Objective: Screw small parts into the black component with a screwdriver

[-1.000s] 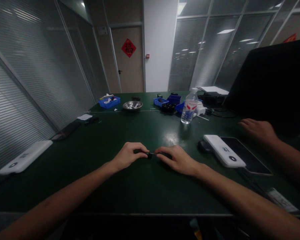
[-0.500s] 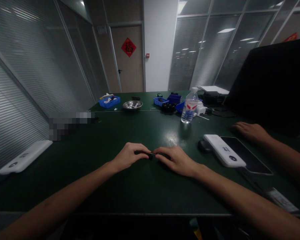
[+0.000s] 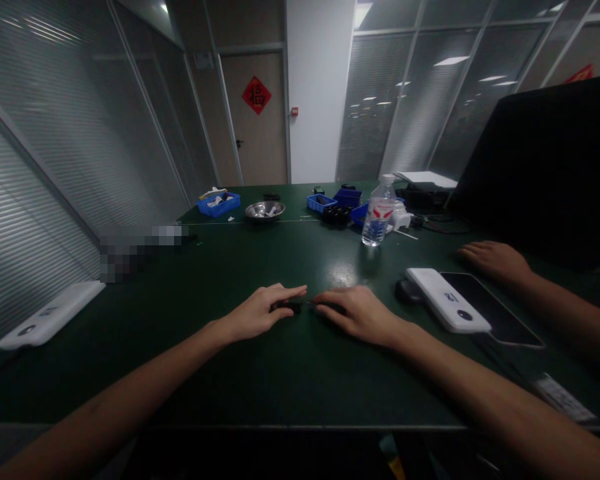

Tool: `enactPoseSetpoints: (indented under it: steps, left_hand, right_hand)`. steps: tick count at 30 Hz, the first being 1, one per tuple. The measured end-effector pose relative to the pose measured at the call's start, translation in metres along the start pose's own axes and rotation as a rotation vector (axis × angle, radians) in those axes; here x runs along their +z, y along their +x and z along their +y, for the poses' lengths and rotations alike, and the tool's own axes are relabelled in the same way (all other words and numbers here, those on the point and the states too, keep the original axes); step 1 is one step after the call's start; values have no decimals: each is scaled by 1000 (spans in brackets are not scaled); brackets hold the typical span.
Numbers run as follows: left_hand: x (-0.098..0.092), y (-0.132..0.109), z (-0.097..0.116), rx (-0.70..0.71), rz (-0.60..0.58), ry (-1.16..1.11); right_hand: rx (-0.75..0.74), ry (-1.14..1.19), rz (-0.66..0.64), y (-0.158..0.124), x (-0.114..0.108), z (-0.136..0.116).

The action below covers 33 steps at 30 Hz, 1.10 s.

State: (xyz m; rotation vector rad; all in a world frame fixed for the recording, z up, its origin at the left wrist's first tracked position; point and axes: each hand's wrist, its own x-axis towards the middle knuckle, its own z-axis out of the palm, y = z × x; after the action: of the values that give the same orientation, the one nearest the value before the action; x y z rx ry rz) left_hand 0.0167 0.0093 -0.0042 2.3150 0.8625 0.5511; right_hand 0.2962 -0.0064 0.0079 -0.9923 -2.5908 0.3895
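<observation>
My left hand (image 3: pixel 259 312) is low over the green table (image 3: pixel 215 393), its index finger lifted and stretched out above the thumb. Between the thumb and the other fingers sits a small black part (image 3: pixel 291 307), too dark to name. Facing it from the right, my right hand (image 3: pixel 363 312) is closed with palm down, thumb and fingers around a thin dark tool (image 3: pixel 336 307). A fine shiny tip (image 3: pixel 310 303) sticks out toward the black part. Whether the tip touches the part I cannot tell.
White power banks lie at the right (image 3: pixel 447 300) and left (image 3: pixel 53 315); a phone (image 3: pixel 493 310) is beside the right one. Another person's hand (image 3: pixel 497 260) rests near a dark monitor (image 3: pixel 540 173). A water bottle (image 3: pixel 379 212), metal bowl (image 3: pixel 265 212) and blue trays (image 3: pixel 219 205) stand farther back.
My left index finger has lifted off the black part, widening the gap to the thumb. My right hand has shifted very slightly. The other person's hand moved a little to the left.
</observation>
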Motion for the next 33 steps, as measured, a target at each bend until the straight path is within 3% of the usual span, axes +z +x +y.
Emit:
enactPoseSetpoints:
  steps: [8, 15, 19, 28, 33]
  left_hand:
    - [-8, -3, 4, -52, 31, -49]
    - [-13, -6, 8, 18, -66, -77]
    - [-14, -6, 7, 46, -64, -27]
    - [-3, 1, 16, 97, -33, -17]
    - [0, 0, 19, 99, -73, 39]
  right_hand:
    - [-9, -114, -40, -1, -5, -1]
    - [40, -127, -4, -2, -8, 1]
    - [53, -78, 13, -3, -7, 2]
    - [67, -18, 57, -1, -5, 3]
    - [101, 13, 78, -1, -8, 3]
